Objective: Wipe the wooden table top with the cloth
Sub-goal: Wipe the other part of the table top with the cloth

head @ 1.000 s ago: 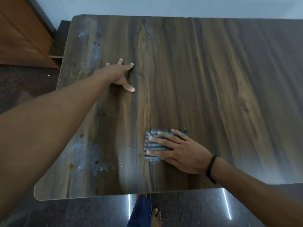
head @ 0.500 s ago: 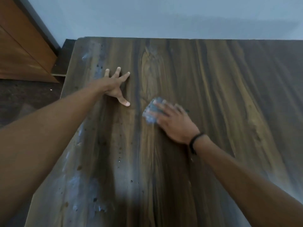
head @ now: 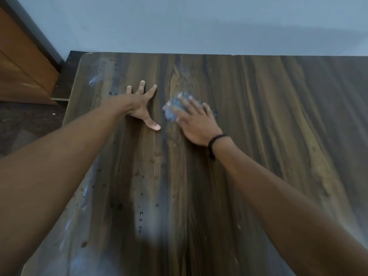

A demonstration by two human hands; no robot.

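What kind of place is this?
Probably a room indoors, maybe in a home; which room I cannot tell. A wooden table stands by a plain pale wall, brown wooden panelling like a door is at the left, and the floor is dark and speckled.

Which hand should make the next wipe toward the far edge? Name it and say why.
Right. The right hand presses the crumpled blue-grey cloth onto the dark wooden table top; the left hand lies spread on bare wood, holding nothing.
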